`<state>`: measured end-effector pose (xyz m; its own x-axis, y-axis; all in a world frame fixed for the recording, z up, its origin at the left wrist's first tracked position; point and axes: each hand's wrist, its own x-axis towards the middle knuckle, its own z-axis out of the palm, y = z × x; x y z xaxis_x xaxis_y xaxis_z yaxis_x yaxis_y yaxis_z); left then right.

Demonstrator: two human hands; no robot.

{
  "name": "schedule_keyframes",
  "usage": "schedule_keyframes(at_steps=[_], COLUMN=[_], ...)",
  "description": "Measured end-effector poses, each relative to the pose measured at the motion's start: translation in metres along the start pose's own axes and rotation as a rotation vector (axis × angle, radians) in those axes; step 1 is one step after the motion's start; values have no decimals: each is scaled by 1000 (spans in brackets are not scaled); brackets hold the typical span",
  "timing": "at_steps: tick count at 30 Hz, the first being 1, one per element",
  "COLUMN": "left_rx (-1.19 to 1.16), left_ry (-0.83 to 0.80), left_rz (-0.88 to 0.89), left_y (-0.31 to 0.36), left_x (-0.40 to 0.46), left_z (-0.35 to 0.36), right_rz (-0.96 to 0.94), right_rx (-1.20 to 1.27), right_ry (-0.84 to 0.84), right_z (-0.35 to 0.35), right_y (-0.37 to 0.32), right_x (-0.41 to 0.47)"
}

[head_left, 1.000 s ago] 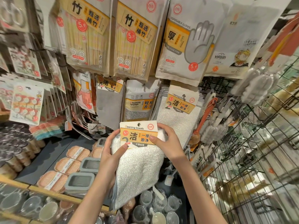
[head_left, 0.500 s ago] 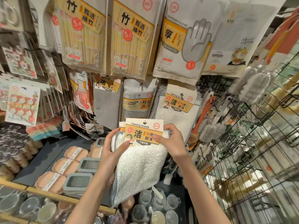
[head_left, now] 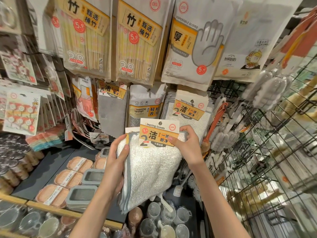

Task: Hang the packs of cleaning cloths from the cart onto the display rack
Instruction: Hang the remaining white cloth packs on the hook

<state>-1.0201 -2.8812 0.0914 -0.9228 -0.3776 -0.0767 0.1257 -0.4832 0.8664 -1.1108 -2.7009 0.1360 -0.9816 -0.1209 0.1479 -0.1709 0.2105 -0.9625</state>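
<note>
Nearest the camera, the left hand [head_left: 114,166] clasps the left edge of a bundle of cleaning-cloth packs [head_left: 151,165], fingers curled round the stack, while the right hand [head_left: 186,145] pinches the header card [head_left: 159,133] of the front pack at its right side. Over the last second that card has risen from chest level toward the rack, so its hang hole now sits just below the matching packs already hanging [head_left: 188,110]. Judging from this, the pack is about to be threaded onto the hook, which is hidden behind the hung stock. Disposable gloves [head_left: 193,43] hang above.
</note>
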Motion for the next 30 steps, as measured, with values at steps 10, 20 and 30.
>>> schedule_keyframes(at_steps=[10, 20, 30], left_rx=[65, 105, 101], left_ry=[17, 62, 55], left_rz=[68, 100, 130], left_y=[-2, -8, -4], left_x=[8, 14, 18], left_z=[6, -5, -4], right_rz=[-8, -40, -19], right_rx=[34, 19, 15], right_ry=[94, 239, 410], right_z=[-9, -47, -57], right_y=[-3, -6, -1], right_x=[7, 37, 68])
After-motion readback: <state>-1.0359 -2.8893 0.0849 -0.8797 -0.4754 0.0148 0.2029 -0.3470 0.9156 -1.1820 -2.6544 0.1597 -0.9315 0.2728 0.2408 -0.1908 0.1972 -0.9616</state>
